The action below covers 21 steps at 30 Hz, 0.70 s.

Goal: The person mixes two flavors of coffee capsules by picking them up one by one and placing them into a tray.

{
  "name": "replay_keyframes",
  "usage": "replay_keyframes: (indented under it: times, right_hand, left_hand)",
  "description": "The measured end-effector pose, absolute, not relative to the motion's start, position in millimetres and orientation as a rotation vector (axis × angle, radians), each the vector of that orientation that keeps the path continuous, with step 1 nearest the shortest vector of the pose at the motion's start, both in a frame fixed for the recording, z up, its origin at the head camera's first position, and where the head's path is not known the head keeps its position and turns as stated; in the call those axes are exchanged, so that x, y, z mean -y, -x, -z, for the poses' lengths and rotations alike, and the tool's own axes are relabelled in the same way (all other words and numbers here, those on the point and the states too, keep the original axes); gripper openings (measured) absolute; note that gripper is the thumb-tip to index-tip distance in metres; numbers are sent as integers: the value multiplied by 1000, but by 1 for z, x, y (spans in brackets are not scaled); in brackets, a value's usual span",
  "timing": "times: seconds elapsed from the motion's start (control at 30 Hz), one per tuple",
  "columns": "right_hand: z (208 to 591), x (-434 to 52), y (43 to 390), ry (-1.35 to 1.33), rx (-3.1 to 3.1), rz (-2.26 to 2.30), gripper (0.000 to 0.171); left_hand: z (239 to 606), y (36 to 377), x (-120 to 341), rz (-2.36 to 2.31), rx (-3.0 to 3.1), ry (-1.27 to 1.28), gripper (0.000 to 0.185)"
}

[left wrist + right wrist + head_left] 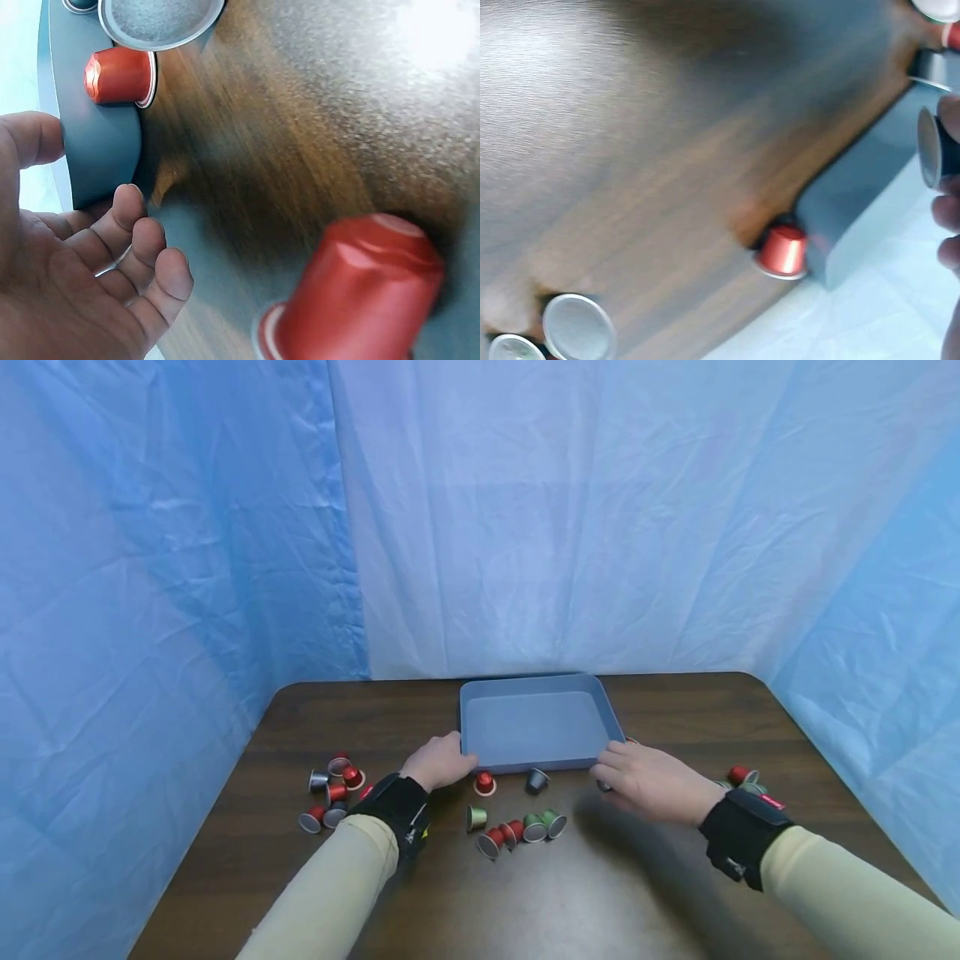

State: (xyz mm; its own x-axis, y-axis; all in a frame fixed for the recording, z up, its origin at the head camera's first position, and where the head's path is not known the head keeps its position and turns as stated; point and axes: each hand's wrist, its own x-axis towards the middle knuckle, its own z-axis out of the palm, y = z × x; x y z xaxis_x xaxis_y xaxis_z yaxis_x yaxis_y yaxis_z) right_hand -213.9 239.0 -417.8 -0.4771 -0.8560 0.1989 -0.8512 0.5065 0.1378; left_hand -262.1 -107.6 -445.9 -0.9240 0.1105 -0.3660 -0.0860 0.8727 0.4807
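My left hand (438, 762) is at the near left corner of a shallow grey-blue tray (540, 766), which it grips between thumb and index finger; the other fingers curl loosely below in the left wrist view. My right hand (648, 781) pinches a dark coffee capsule (931, 150) with a silvery lid, close to the tray's near right corner. Along the tray's front side stand a red capsule (485, 783) and a dark grey capsule (537, 781). Another red capsule (784, 251) lies by the tray's right end in the right wrist view.
Several red and grey capsules (336, 793) cluster on the left of the brown wooden table (615, 893). A row of red and green capsules (534, 828) lies in the middle, with a green one (476, 817) beside it. More capsules (742, 775) sit at the right. Blue-white sheets (540, 527) hang behind.
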Motion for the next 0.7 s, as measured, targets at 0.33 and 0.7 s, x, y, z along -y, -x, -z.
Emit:
replay_keyframes:
  times: [0.33,0.7]
  right_hand:
    - [395,-229,219,-1409,2499,-102,33]
    - [374,-220,224,-1291,2543,-138,27]
  left_hand:
    - [443,250,112,-683,-2645,-47,65]
    - [440,234,118,-710,-2622,-90,67]
